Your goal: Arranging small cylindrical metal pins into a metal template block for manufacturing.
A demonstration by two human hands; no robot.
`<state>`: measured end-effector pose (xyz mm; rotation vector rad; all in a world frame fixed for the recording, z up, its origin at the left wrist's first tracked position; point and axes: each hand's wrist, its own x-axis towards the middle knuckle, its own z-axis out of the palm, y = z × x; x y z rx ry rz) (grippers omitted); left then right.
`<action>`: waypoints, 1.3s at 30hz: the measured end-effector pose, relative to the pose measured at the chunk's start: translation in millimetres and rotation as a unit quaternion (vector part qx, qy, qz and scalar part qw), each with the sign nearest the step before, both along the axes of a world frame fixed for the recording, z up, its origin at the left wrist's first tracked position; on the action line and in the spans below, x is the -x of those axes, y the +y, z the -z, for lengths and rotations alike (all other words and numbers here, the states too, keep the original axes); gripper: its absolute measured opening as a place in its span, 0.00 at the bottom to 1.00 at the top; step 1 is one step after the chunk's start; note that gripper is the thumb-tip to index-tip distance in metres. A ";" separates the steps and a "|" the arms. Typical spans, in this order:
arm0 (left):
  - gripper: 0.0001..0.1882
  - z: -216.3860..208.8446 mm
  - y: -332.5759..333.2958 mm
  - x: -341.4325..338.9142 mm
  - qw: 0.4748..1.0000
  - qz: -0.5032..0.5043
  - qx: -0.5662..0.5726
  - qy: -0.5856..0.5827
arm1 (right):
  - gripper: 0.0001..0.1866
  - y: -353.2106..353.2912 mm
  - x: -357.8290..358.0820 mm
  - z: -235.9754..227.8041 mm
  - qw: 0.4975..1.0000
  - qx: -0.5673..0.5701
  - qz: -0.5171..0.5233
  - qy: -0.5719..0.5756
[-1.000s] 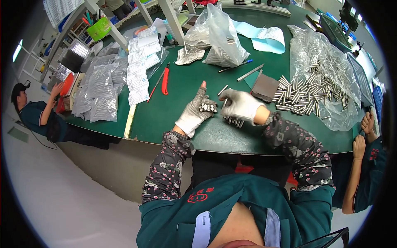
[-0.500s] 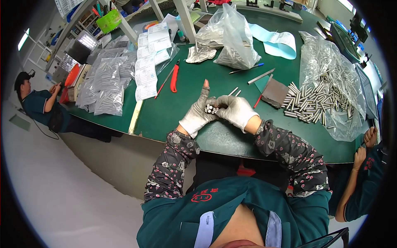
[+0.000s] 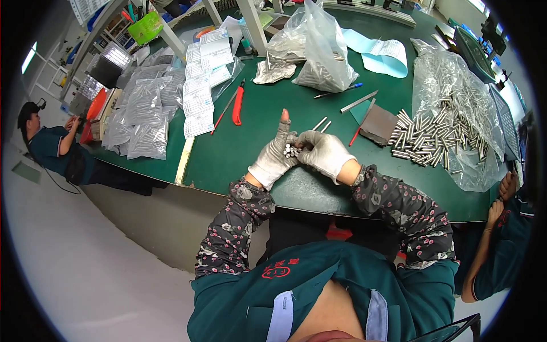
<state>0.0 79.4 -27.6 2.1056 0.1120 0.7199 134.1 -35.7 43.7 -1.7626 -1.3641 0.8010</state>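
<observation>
My left hand [image 3: 272, 161], in a whitish glove with the thumb tip bare and pointing up, is closed around a bundle of short metal pins [image 3: 289, 151] with their shiny round ends toward me. Against that bundle my right hand [image 3: 327, 155], gloved too, is closed with its fingertips bent in at the pin ends. Whether it pinches a pin of its own is hidden. Just past its knuckles show two slim metal pins [image 3: 321, 123]; I cannot tell if they lie on the table or are held.
A pile of loose metal pins [image 3: 436, 137] spills from a clear bag at right, beside a brown block [image 3: 378, 125]. A red cutter [image 3: 238, 105], a pen [image 3: 339, 90] and paper slips [image 3: 198, 105] lie ahead. Bagged pins [image 3: 145, 117] are at left. A co-worker's hands [image 3: 501, 199] rest at the right edge.
The fingertips of my right hand have shifted slightly over the pin ends. Both hands stay together in the same place, and the whole view has moved a little.
</observation>
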 end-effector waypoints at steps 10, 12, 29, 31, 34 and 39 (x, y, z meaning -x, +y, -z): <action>0.15 -32.5 -1.3 -4.7 0.810 -0.086 0.557 -0.163 | 0.14 -16.7 -22.0 -11.5 0.999 -0.026 0.024 0.014; 0.11 -21.8 20.3 2.7 0.759 -0.059 0.625 -0.176 | 0.15 -26.5 -26.3 -19.3 0.998 -0.040 0.038 0.011; 0.10 -217.7 37.4 -142.8 0.896 0.017 0.431 -0.108 | 0.10 44.6 -136.9 -115.1 0.843 -0.055 0.018 -0.535; 0.10 -218.3 35.1 -154.3 0.937 0.001 0.349 -0.034 | 0.08 36.2 -140.4 -112.9 0.844 -0.072 0.043 -0.531; 0.15 -216.2 52.3 -167.2 0.959 -0.060 -0.063 0.270 | 0.07 23.9 -148.1 -111.7 0.837 -0.068 0.044 -0.542; 0.18 -186.0 88.1 -199.8 0.796 0.004 -0.424 0.433 | 0.09 25.3 -144.0 -112.4 0.832 -0.100 0.045 -0.544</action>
